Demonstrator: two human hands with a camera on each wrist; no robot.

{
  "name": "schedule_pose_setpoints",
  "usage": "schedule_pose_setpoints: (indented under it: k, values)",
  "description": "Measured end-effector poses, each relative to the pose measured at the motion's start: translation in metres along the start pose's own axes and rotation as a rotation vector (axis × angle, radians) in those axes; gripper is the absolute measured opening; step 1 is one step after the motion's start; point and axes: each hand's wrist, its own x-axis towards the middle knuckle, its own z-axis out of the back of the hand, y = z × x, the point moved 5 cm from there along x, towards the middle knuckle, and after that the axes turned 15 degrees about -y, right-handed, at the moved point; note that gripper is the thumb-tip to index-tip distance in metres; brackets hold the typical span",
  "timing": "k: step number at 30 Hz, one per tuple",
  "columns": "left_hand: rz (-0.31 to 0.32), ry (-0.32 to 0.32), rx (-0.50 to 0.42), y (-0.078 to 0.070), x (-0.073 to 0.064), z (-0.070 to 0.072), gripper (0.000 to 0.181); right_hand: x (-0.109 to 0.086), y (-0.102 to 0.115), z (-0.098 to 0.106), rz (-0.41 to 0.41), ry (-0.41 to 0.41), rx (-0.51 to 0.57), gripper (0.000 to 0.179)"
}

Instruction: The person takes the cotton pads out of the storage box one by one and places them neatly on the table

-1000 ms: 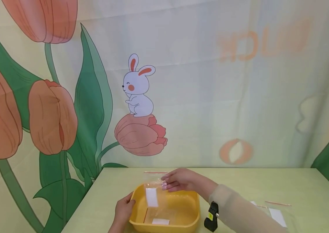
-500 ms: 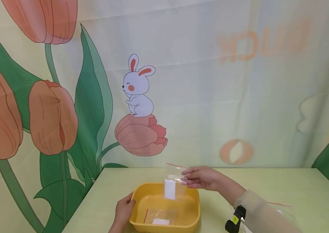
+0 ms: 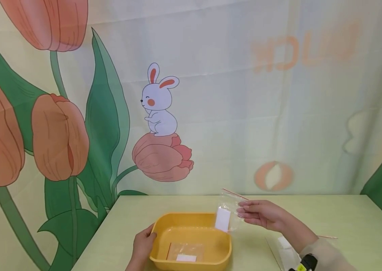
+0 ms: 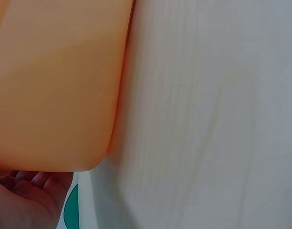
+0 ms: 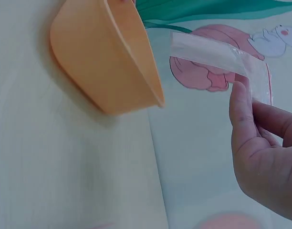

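Observation:
In the head view my right hand point(image 3: 264, 214) pinches a clear zip bag point(image 3: 223, 219) by its side, between thumb and fingertips. The bag has a red seal line and a white label, and it hangs in the air over the right rim of a yellow plastic tub point(image 3: 191, 265). My left hand point(image 3: 143, 244) grips the tub's left rim, thumb on the inner side. A second zip bag point(image 3: 187, 251) with a white label lies flat inside the tub. The right wrist view shows thumb and fingers closed on the bag point(image 5: 210, 53), apart from the tub point(image 5: 103, 57).
More clear bags point(image 3: 287, 252) with white labels lie on the table at the right, partly covered by my right forearm. The pale table point(image 3: 126, 214) ends at a printed curtain point(image 3: 218, 113) with tulips and a rabbit.
My right hand has carried the zip bag rightward, from over the tub's left half to its right rim. The left hand, the tub and the bag inside it have stayed in place.

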Motion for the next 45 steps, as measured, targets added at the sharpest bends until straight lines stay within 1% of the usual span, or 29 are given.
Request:
schedule_pose_setpoints:
  k: [2,6,13,20,25,29,33,39,43,45]
  values:
    - [0.003,0.005,-0.004,0.000,0.000,-0.001,0.044,-0.005,-0.003,0.010,0.001,-0.012,0.021,0.031]
    - [-0.002,0.011,-0.002,0.000,-0.001,-0.001,0.045,-0.017,-0.011,0.028,0.001,-0.024,0.046,0.023]
    - [-0.012,0.008,-0.003,0.000,0.000,-0.001,0.045,-0.034,-0.031,0.055,-0.003,-0.067,0.051,0.022]
    - [-0.015,0.006,-0.010,0.002,0.000,-0.001,0.044,-0.048,-0.047,0.077,0.004,-0.048,0.079,0.025]
    - [-0.020,0.007,-0.009,0.003,0.000,-0.001,0.044,-0.057,-0.057,0.091,-0.019,-0.060,0.108,0.027]
    - [-0.027,0.010,-0.003,0.002,0.000,0.000,0.044,-0.063,-0.062,0.100,-0.047,-0.086,0.130,0.026]
    - [-0.052,0.019,0.007,0.000,-0.001,0.001,0.044,-0.069,-0.064,0.107,-0.064,-0.096,0.137,0.024]
    - [-0.067,0.032,0.007,-0.002,-0.001,0.002,0.045,-0.074,-0.070,0.116,-0.132,-0.151,0.162,0.023]
    - [-0.065,0.029,0.011,-0.001,0.000,0.003,0.045,-0.074,-0.075,0.118,-0.157,-0.164,0.148,0.025]
    - [-0.053,0.034,0.012,-0.001,0.000,0.002,0.045,-0.074,-0.078,0.120,-0.174,-0.191,0.140,0.026]
